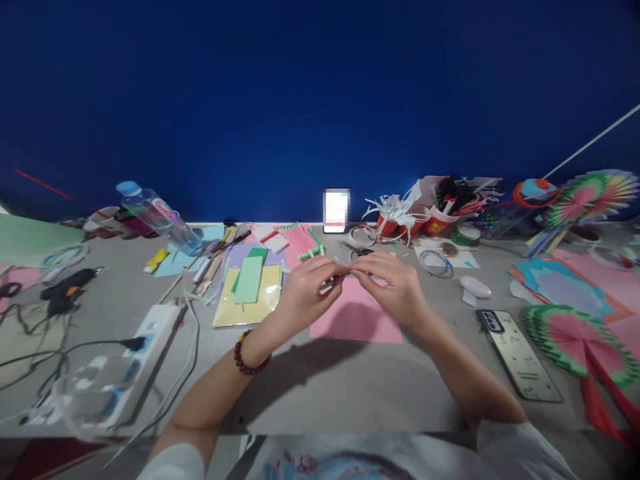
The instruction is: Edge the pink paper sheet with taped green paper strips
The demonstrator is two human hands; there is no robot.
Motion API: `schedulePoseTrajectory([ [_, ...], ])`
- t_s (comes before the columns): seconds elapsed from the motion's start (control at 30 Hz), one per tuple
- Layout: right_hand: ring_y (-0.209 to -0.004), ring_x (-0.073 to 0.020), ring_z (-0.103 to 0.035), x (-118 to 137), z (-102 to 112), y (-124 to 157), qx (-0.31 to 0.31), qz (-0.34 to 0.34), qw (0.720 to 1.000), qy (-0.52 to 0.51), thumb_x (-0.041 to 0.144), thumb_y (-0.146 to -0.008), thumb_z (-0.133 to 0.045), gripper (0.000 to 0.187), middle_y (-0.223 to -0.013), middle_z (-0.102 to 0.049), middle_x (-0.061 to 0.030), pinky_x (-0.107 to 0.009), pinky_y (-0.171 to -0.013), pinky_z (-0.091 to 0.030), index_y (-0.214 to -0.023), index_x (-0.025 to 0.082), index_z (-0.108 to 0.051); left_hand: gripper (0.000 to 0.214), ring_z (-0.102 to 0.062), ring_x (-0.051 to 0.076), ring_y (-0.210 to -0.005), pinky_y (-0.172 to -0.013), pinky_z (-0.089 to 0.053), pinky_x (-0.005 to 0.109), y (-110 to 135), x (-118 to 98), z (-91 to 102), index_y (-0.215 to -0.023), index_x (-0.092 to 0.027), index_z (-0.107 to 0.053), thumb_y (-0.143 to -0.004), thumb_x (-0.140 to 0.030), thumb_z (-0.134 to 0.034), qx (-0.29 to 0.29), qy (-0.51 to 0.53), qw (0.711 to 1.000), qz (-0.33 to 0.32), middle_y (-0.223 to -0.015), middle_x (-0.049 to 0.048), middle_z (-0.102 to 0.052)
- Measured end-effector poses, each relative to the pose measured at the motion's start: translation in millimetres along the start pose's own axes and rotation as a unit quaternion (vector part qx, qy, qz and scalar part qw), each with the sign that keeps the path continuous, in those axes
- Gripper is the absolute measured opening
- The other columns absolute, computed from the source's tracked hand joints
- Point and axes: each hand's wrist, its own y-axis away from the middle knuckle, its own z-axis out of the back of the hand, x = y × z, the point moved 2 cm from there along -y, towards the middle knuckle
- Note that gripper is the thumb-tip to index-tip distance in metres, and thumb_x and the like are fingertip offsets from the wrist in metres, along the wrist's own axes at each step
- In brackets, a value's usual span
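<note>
The left hand (pixel 310 288) and right hand (pixel 393 283) meet with fingertips drawn together; whether anything is gripped between them I cannot tell. Pink paper (pixel 357 323) lies on the desk (pixel 360 407) at their six o'clock, scissors (pixel 357 250) near twelve.

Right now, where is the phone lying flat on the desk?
In the head view, the phone lies on the right, between the right forearm and the nearer pink-and-green paper fan, below a white oval object.
</note>
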Motion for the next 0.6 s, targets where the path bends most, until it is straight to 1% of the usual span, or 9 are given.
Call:
schedulePoseTrajectory([
  [0.17,-0.078,-0.0196,-0.069,-0.2,-2.7,3.0,-0.016,0.014,1.0,0.019,0.016,-0.088,-0.055,0.018,-0.084,-0.075,-0.004,-0.036,-0.075,-0.055,-0.086,0.024,-0.071,0.016,-0.055,0.014,-0.069,-0.063,-0.044,0.027,1.6,0.1,-3.4,-0.092,-0.016,-0.064,-0.088,-0.011,-0.049,0.004,-0.01,1.0,-0.01,-0.077,0.0051,-0.065],
  [0.3,-0.077,-0.0197,-0.068,-0.9,-3.3,3.5,-0.019,0.005,0.999,0.033,0.016,-0.087,-0.054,0.019,-0.081,-0.075,-0.0031,-0.036,-0.074,-0.055,-0.084,0.025,-0.071,0.017,-0.056,0.014,-0.071,-0.065,-0.045,0.027,2.7,0.7,-5.4,-0.094,-0.017,-0.064,-0.088,-0.01,-0.049,0.011,0.0,1.0,-0.012,-0.079,0.0051,-0.065],
  [0.47,-0.076,-0.018,-0.068,-1.4,2.1,-0.4,0.008,-0.007,1.0,-0.008,0.018,-0.089,-0.057,0.016,-0.084,-0.076,-0.0027,-0.035,-0.073,-0.055,-0.086,0.023,-0.072,0.016,-0.056,0.014,-0.069,-0.064,-0.044,0.026,1.5,0.7,-3.1,-0.093,-0.016,-0.065,-0.088,-0.01,-0.051,0.01,0.019,1.0,0.002,-0.076,0.0043,-0.064],
  [0.6,-0.077,-0.018,-0.069,-1.3,4.9,-1.3,0.011,-0.004,1.0,-0.02,0.017,-0.089,-0.058,0.014,-0.084,-0.076,-0.003,-0.034,-0.073,-0.054,-0.087,0.022,-0.072,0.016,-0.055,0.014,-0.069,-0.064,-0.044,0.026,0.9,0.1,-2.7,-0.094,-0.015,-0.065,-0.088,-0.009,-0.051,0.005,0.012,1.0,-0.007,-0.076,0.0043,-0.063],
])
